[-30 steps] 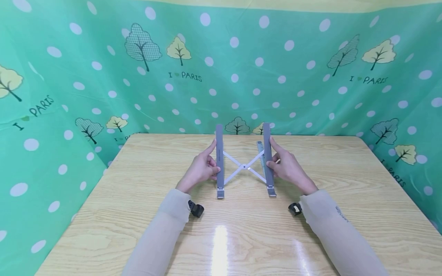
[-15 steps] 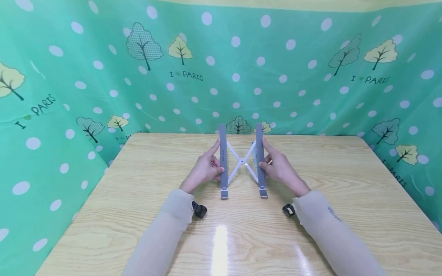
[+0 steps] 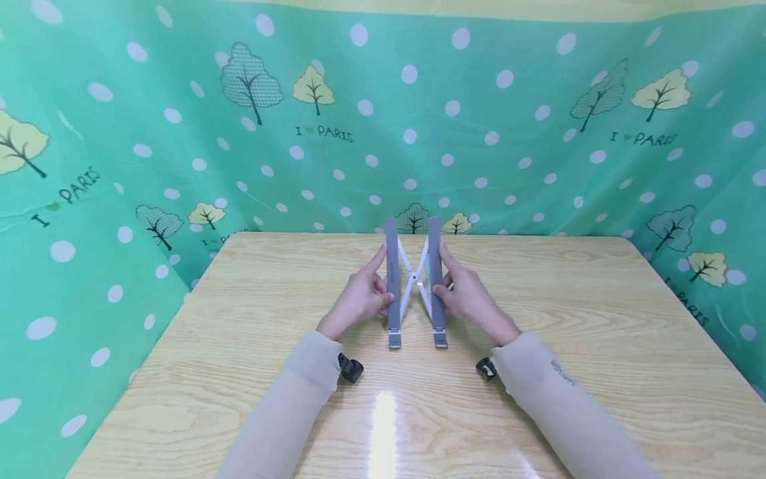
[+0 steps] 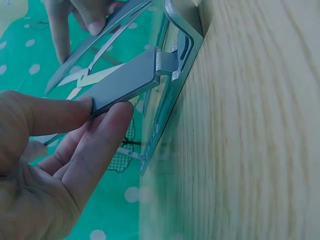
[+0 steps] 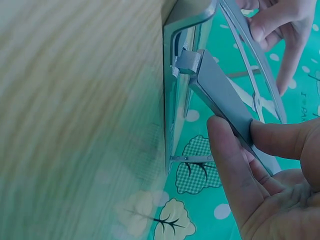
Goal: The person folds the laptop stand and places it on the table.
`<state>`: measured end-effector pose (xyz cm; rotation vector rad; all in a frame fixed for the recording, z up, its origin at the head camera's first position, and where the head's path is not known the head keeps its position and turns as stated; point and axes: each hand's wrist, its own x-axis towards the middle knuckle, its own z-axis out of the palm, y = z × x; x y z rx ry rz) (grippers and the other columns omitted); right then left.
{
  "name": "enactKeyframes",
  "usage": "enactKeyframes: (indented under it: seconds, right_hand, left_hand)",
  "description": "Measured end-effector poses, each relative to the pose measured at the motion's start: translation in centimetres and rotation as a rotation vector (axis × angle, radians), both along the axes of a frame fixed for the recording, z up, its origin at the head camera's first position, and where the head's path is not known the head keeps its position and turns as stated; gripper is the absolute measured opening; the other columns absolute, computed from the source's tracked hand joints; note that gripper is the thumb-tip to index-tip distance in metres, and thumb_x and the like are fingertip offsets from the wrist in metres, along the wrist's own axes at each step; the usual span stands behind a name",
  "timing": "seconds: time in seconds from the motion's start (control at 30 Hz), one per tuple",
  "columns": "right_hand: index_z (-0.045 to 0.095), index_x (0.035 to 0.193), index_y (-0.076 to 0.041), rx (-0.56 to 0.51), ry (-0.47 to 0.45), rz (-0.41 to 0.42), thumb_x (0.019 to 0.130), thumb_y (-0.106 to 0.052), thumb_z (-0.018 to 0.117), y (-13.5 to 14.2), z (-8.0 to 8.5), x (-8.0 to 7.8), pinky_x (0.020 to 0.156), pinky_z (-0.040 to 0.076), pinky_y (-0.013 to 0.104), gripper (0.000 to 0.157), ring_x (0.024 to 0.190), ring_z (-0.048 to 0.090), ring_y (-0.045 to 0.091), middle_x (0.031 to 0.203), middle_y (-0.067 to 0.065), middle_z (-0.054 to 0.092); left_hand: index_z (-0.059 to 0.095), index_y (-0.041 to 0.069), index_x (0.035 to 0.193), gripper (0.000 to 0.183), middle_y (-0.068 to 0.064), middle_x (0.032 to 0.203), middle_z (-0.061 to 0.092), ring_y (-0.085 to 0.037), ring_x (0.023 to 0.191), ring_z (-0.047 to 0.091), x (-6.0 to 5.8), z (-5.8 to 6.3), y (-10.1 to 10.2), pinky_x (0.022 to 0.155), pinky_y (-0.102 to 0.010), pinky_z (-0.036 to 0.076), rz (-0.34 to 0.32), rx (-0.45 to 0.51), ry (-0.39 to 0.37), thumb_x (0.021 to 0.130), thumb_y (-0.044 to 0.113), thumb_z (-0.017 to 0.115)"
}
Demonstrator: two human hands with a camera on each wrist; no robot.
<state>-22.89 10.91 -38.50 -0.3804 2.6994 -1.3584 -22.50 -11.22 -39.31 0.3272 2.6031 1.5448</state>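
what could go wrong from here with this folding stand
The right hand has fingers beneath its bar, so they might get pinched if the bar drops toward the lower rail. If one hand pushes harder than the left hand, the crossed struts may skew. The stand might also slide on the glossy table.

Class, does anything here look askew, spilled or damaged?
Nothing stands out. The grey stand looks undamaged, its braces joined where they cross; the left hand and right hand each grip one side, and no spill shows on the table.
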Motion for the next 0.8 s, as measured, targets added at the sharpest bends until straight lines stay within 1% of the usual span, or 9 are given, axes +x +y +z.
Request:
enactKeyframes:
  seconds: [0.33, 0.5, 0.63, 0.8]
  right_hand:
    - [0.003, 0.154, -0.030, 0.026, -0.012, -0.004, 0.090, 0.000, 0.061, -1.3, 0.1, 0.5, 0.051, 0.055, 0.031, 0.091, 0.069, 0.062, 0.028, 0.086, 0.010, 0.057]
    - [0.002, 0.154, -0.031, 0.012, -0.009, 0.015, 0.089, 0.002, 0.061, -1.9, 0.1, 0.8, 0.051, 0.055, 0.030, 0.093, 0.068, 0.063, 0.029, 0.083, 0.010, 0.059]
    - [0.003, 0.154, -0.028, -0.001, -0.002, 0.038, 0.089, 0.004, 0.061, -2.3, 0.2, 0.9, 0.051, 0.055, 0.030, 0.093, 0.066, 0.063, 0.027, 0.081, 0.010, 0.059]
    - [0.003, 0.154, -0.025, 0.014, 0.005, 0.041, 0.090, 0.003, 0.060, -2.6, 0.2, 1.0, 0.049, 0.054, 0.030, 0.091, 0.063, 0.063, 0.029, 0.079, 0.010, 0.059]
  left_hand:
    - [0.006, 0.045, 0.150, 0.111, -0.013, 0.080, 0.059, -0.025, 0.063, 0.061, 0.4, -0.1, 1.1, 0.057, -0.036, 0.059, -0.012, -0.006, -0.017, 0.078, -0.010, 0.070]
    - [0.006, 0.045, 0.151, 0.111, -0.012, 0.080, 0.059, -0.024, 0.064, 0.061, 0.5, -0.1, 1.7, 0.056, -0.035, 0.058, -0.021, -0.015, 0.000, 0.078, -0.010, 0.070]
    - [0.005, 0.044, 0.151, 0.111, -0.011, 0.079, 0.059, -0.023, 0.063, 0.061, 0.6, -0.1, 2.2, 0.055, -0.034, 0.058, -0.033, -0.014, 0.014, 0.078, -0.009, 0.069]
    - [0.005, 0.040, 0.152, 0.109, -0.011, 0.078, 0.058, -0.023, 0.061, 0.061, 0.7, -0.2, 2.6, 0.055, -0.035, 0.058, -0.034, -0.025, 0.026, 0.079, -0.010, 0.069]
